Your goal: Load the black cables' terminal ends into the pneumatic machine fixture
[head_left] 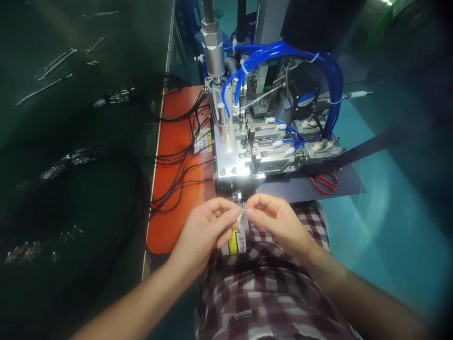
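My left hand [215, 224] and my right hand [272, 217] meet in front of the machine, their fingertips pinched close together. Between them shows a small, thin, light-coloured piece [243, 211], too small to name; both hands seem to grip it. Just beyond my fingers stands a metal machine [230, 158] with pneumatic cylinders and blue air tubes [283, 49]. A white and yellow label [241, 242] with printed characters shows below my fingertips. Under the machine's left side is an orange plate [180, 198] crossed by black cables [184, 177].
Red-handled scissors or pliers [327, 182] lie on a dark sheet [300, 191] right of my hands. On the dark green table [88, 189] at left are wrenches [56, 63], coiled black cable [132, 198], bags of metal parts [53, 172] and loose screws [24, 252].
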`<action>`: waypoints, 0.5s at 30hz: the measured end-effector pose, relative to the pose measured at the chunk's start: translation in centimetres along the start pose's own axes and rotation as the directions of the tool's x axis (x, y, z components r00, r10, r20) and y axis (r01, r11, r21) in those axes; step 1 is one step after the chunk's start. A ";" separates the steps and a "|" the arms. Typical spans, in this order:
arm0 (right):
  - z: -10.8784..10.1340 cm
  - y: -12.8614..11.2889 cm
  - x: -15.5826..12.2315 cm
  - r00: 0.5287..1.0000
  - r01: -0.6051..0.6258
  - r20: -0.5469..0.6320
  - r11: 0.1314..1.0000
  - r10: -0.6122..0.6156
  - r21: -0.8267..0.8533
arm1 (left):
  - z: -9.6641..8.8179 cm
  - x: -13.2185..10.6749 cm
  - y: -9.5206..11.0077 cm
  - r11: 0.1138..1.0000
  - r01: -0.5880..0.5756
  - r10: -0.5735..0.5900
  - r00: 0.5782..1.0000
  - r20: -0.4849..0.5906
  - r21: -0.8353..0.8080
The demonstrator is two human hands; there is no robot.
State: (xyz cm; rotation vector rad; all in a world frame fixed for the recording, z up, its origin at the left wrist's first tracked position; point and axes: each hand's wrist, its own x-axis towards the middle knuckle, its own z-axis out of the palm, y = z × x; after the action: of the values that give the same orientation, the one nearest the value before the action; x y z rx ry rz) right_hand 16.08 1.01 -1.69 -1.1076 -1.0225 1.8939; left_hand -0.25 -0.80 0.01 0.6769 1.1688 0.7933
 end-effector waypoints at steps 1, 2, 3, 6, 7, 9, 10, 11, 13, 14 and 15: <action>0.0 0.0 0.0 1.000 -0.006 0.012 1.000 0.006 0.022 | 0.0 0.0 0.0 1.000 0.001 -0.001 1.000 -0.001 0.002; 0.0 0.1 0.0 1.000 -0.011 0.022 0.999 0.010 0.041 | 0.0 0.0 0.0 1.000 0.003 -0.003 1.000 -0.002 0.007; -0.1 0.1 0.1 1.000 -0.011 0.026 0.998 0.009 0.056 | 0.0 0.0 0.0 1.000 0.003 -0.003 1.000 -0.002 0.009; -0.1 0.2 0.2 1.000 -0.002 0.025 0.997 0.000 0.077 | 0.0 0.0 0.0 1.000 0.002 -0.002 1.000 0.001 0.000; -0.1 0.3 0.2 1.000 -0.001 0.027 0.997 -0.002 0.082 | -0.1 0.0 0.0 1.000 0.000 0.000 1.000 0.003 -0.007; -0.1 0.4 0.3 1.000 -0.002 0.027 0.996 -0.001 0.089 | -0.1 0.0 0.1 1.000 -0.003 0.003 1.000 0.007 -0.018; -0.1 0.5 0.3 1.000 -0.004 0.029 0.996 0.002 0.089 | -0.1 0.0 0.1 1.000 -0.006 0.006 1.000 0.010 -0.022; -0.2 0.5 0.2 1.000 -0.008 0.030 0.996 0.006 0.087 | -0.1 0.0 0.1 1.000 -0.006 0.007 1.000 0.011 -0.025; -0.3 0.6 0.2 0.999 -0.027 0.039 0.996 0.024 0.082 | -0.1 0.0 0.1 1.000 -0.002 0.002 1.000 0.011 -0.026; -0.4 0.7 0.2 0.998 -0.041 0.046 0.996 0.037 0.080 | -0.1 0.0 0.0 1.000 0.000 0.000 1.000 0.013 -0.026; -0.4 0.7 0.2 0.997 -0.056 0.052 0.995 0.052 0.077 | -0.1 0.0 0.0 1.000 0.003 -0.002 1.000 0.014 -0.026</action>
State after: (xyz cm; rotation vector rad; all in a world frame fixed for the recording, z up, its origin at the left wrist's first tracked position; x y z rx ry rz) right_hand 16.27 0.97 -2.52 -1.0577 -0.9456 1.9962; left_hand -0.33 -0.77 0.00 0.6584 1.1444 0.7991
